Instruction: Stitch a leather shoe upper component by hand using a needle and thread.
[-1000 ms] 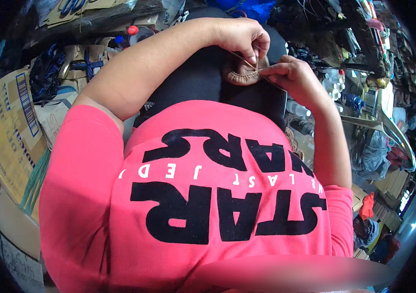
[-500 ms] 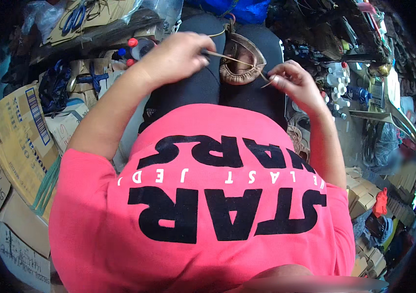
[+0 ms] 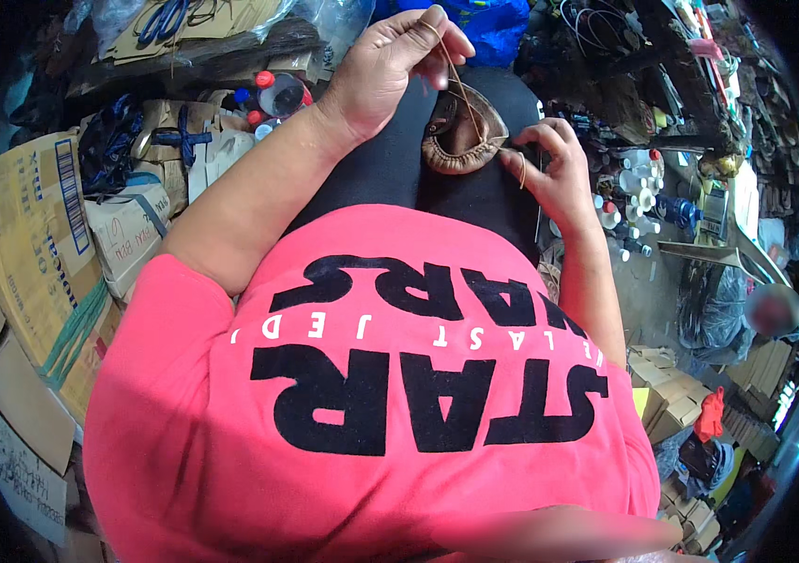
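Note:
A brown leather moccasin-style shoe [image 3: 462, 163] with a gathered, puckered toe rests on my black-trousered lap. A thin tan cord [image 3: 465, 97] runs up from its rim. My left hand [image 3: 385, 70] is raised beyond the shoe's far left side, pinching that cord between thumb and fingers, with the other fingers loosely curled. At the shoe's right edge my right hand [image 3: 557, 169] is close to the leather, its thumb and finger on the cord's other side, where a short loop hangs by the thumb. Whether a needle is on either end cannot be made out.
Cardboard boxes [image 3: 29, 272] are stacked at the left, by a bundle of green cord [image 3: 78, 324]. Bottles with red caps [image 3: 282, 94] stand beyond my left forearm. Several plastic bottles [image 3: 639, 192] stand at the right. Blue-handled scissors [image 3: 165, 21] lie at the far left.
My left hand has moved up and slightly right, drawing the cord from low across the shoe to steeply upward. My right hand stays by the shoe's right edge, now nearer to it.

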{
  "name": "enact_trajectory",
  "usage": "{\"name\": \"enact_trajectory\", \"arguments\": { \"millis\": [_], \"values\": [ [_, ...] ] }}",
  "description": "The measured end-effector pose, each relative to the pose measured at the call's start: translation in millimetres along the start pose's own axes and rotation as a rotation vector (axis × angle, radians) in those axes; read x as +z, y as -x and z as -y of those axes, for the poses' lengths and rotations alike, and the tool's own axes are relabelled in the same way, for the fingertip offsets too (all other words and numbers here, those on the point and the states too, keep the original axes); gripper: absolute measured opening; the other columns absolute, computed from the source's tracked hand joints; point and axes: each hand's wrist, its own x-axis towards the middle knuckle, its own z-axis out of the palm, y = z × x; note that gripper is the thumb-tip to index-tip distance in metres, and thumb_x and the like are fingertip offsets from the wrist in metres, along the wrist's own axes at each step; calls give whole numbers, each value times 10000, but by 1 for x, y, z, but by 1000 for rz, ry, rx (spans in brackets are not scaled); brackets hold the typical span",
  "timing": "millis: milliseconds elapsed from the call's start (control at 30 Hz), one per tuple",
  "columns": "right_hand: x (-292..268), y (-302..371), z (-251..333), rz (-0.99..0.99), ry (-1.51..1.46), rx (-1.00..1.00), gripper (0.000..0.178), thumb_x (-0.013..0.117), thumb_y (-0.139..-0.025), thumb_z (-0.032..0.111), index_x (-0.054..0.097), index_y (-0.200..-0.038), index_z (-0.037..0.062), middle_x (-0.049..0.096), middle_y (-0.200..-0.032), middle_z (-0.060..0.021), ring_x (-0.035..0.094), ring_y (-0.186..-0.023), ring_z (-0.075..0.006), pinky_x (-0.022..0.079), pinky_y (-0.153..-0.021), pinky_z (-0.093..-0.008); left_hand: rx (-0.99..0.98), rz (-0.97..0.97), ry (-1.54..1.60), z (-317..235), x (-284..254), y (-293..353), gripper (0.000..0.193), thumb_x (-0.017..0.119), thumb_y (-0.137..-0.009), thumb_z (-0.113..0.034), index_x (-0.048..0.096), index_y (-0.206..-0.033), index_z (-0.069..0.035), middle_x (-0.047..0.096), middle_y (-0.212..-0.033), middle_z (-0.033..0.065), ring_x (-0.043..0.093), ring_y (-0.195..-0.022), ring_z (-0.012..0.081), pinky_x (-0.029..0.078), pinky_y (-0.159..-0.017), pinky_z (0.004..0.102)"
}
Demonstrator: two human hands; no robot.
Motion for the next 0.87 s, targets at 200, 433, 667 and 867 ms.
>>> {"name": "enact_trajectory", "arguments": {
  "millis": [200,433,667,867],
  "values": [
    [10,-20,-17,-566,-1143,562,344,448,-968,315,638,-930,31,631,-941,-95,605,-855,-241,465,-814,-330,-77,248,449,8,3,-3,471,299,-999,-380,585,-857,-34,604,-832,99,604,-882,238,436,-888,382],
    [6,-2,4,-125,-2074,478,446,356,-989,359,382,-627,100,336,-574,4,337,-561,-144,374,-690,-337,-343,-65,499,1,-16,-9,419,380,-980,-356,367,-624,-136,315,-519,-14,312,-457,129,343,-520,285],
    [-16,22,4,-99,-1760,502,419,397,-981,325,381,-631,94,365,-573,-17,342,-547,-152,391,-676,-334,-406,-155,471,-5,-58,-8,485,397,-964,-392,313,-551,-152,223,-467,-29,217,-398,123,313,-510,309],
    [-41,60,-36,14,-967,595,399,495,-943,350,601,-1077,-11,641,-1078,-150,601,-1023,-252,431,-909,-425,-526,-70,-920,-51,-119,-1,344,478,-946,-383,624,-956,-71,640,-851,45,631,-827,155,504,-666,258]
  ]
}}
